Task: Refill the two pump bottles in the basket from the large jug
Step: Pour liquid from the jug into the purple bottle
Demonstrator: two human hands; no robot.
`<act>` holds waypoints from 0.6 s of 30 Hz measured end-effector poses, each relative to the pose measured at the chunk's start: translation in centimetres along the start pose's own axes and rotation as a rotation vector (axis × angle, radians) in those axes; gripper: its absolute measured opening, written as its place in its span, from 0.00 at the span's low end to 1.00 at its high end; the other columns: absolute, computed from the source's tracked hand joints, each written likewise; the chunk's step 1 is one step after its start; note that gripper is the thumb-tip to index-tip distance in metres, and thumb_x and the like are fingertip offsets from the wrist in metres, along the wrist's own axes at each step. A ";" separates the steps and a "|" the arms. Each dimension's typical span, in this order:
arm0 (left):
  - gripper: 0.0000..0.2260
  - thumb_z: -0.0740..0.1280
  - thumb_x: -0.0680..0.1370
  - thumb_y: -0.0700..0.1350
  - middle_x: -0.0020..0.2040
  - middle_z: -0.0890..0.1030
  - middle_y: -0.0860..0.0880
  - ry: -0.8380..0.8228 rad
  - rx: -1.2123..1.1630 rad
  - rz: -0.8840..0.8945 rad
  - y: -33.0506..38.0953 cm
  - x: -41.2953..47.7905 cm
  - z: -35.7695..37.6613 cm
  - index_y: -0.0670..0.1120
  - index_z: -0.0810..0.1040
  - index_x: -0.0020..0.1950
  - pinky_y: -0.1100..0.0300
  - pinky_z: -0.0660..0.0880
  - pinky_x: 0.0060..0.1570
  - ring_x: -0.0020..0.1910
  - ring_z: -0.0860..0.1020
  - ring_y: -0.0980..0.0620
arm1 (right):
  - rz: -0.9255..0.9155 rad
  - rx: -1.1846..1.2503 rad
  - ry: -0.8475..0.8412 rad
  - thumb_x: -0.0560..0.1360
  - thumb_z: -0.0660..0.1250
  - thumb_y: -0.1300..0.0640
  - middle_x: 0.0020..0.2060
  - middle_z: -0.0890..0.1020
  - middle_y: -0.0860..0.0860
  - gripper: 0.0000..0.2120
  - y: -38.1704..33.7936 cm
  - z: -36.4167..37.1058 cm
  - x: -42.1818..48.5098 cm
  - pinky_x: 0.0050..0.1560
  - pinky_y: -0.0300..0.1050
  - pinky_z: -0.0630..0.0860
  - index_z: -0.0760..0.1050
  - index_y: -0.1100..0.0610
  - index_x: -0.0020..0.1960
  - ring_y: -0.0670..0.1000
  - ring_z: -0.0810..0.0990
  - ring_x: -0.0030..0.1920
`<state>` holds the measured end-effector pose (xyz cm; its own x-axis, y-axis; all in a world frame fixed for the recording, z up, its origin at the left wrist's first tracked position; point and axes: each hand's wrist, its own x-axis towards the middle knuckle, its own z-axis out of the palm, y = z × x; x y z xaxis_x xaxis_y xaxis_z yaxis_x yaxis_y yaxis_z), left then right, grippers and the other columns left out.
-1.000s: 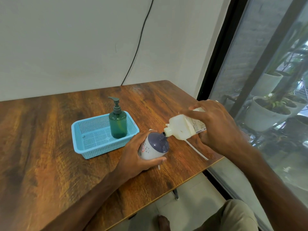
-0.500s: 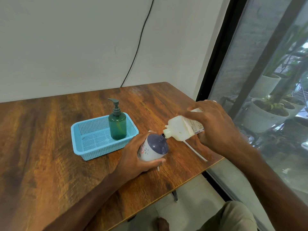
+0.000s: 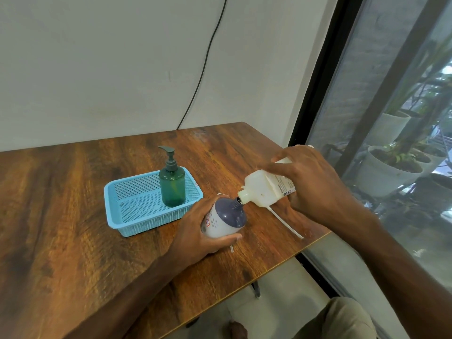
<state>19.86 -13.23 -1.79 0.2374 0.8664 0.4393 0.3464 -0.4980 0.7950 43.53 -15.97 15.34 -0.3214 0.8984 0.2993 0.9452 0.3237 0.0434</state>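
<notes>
My left hand (image 3: 195, 231) grips a white bottle with a dark blue shoulder (image 3: 226, 217), its pump off, tilted on the table. My right hand (image 3: 310, 182) holds the white jug (image 3: 265, 188) tipped on its side, its spout touching the bottle's open neck. A dark green pump bottle (image 3: 172, 183) stands upright in the right end of the light blue basket (image 3: 122, 216). The removed pump's white tube (image 3: 285, 222) lies on the table under the jug.
The wooden table (image 3: 73, 241) ends close in front and to the right of my hands. A glass wall with a black frame (image 3: 315, 77) stands at the right, with potted plants behind it. A black cable (image 3: 205, 59) runs down the wall.
The view has shifted slightly. Both hands keep the jug's spout at the bottle's neck, with no clear movement.
</notes>
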 end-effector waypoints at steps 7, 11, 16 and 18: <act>0.39 0.84 0.66 0.60 0.65 0.80 0.61 0.011 -0.017 0.007 0.0 0.1 0.0 0.55 0.74 0.73 0.56 0.80 0.61 0.65 0.79 0.58 | -0.050 -0.045 0.026 0.69 0.77 0.57 0.67 0.76 0.49 0.35 -0.1 -0.4 0.5 0.69 0.54 0.65 0.72 0.40 0.72 0.55 0.68 0.72; 0.39 0.84 0.66 0.61 0.65 0.80 0.61 0.016 -0.021 -0.002 -0.1 0.1 0.0 0.55 0.74 0.73 0.55 0.80 0.61 0.65 0.79 0.58 | -0.069 -0.088 0.022 0.68 0.78 0.56 0.67 0.76 0.49 0.35 -0.5 -0.6 1.0 0.69 0.53 0.65 0.71 0.40 0.72 0.54 0.68 0.71; 0.38 0.84 0.67 0.59 0.65 0.80 0.60 0.020 -0.035 -0.003 -0.1 0.1 0.0 0.55 0.75 0.73 0.55 0.80 0.62 0.65 0.79 0.56 | -0.110 -0.109 0.024 0.68 0.78 0.56 0.65 0.77 0.51 0.34 -0.8 -1.2 1.4 0.69 0.52 0.65 0.74 0.41 0.71 0.56 0.70 0.69; 0.38 0.84 0.67 0.60 0.65 0.80 0.61 0.018 -0.030 -0.006 -0.1 0.0 0.0 0.55 0.74 0.73 0.54 0.80 0.62 0.65 0.79 0.56 | -0.124 -0.126 0.020 0.68 0.78 0.57 0.66 0.77 0.51 0.33 -1.1 -1.6 1.5 0.69 0.52 0.63 0.74 0.42 0.71 0.55 0.70 0.70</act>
<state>19.80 -13.11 -1.88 0.2188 0.8702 0.4414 0.3204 -0.4914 0.8099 42.08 -15.47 17.24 -0.4364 0.8471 0.3032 0.8983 0.3912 0.1999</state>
